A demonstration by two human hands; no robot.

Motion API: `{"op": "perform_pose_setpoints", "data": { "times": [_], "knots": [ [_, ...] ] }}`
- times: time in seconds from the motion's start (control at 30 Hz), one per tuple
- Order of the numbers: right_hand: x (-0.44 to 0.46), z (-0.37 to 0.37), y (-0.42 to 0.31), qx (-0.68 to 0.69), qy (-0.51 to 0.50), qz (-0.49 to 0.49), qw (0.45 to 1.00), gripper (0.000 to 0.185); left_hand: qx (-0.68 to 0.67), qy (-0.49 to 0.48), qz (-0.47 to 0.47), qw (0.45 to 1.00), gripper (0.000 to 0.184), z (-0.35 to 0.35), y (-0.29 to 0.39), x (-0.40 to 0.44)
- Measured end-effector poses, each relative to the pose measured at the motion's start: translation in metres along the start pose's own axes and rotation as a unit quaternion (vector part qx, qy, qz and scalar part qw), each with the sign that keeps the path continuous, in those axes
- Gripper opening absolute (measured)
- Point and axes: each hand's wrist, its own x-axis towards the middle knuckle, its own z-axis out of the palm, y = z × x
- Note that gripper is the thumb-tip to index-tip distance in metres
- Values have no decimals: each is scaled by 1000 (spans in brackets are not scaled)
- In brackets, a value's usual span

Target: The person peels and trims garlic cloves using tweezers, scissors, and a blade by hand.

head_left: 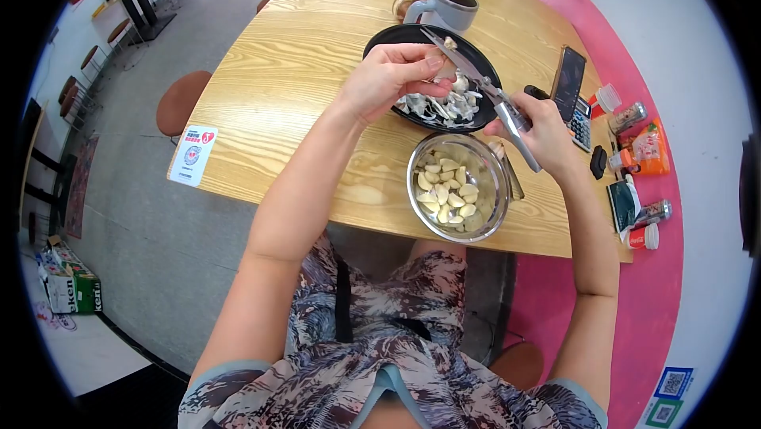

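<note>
1. Bowl [491, 178]: peeled cloves [456, 201]; prob. firm, slippery; pale cream, smooth.
2. R hand [545, 125]: wrapped round scissors [515, 121] handles.
3. L hand [400, 80]: fingertips pinch 1 garlic pc. [447, 71] at blades, above plate [396, 35]. Prob. light, skin flaky; grip sides, clear of edges. Pinkish, partly hidden.
4. Plate: black, w/ whitish skins [460, 108].
</note>
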Motion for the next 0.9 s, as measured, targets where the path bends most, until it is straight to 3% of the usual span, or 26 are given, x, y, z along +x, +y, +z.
{"op": "perform_pose_setpoints", "data": {
  "times": [0.23, 0.33, 0.57, 0.7, 0.77, 0.83, 0.9],
  "knots": [
    [5, -6, 0, 8, -11, 45, 999, 42, 81, 21, 9, 996, 28, 4, 3, -1],
    [4, -17, 1, -39, -32, 104, 993, 56, 66, 37, 33, 997, 29, 4, 6, -2],
    [-6, -29, 12, -46, -49, 110, 992, 69, 116, 52, 56, 990, 27, -2, 2, 3],
    [-11, -28, 8, -76, -101, 189, 974, 70, 133, 103, 71, 983, 25, -2, 1, 4],
    [-13, -22, -1, -204, -8, 123, 971, 68, 140, 119, 82, 979, 24, -2, -3, 6],
    [-12, -15, -5, -222, 11, 80, 972, 68, 342, 54, 211, 914, 22, 2, 0, 6],
    [-12, -10, -9, -257, 52, -1, 965, 67, 361, 38, 221, 905, 20, 9, -2, 1]
  ]
}}
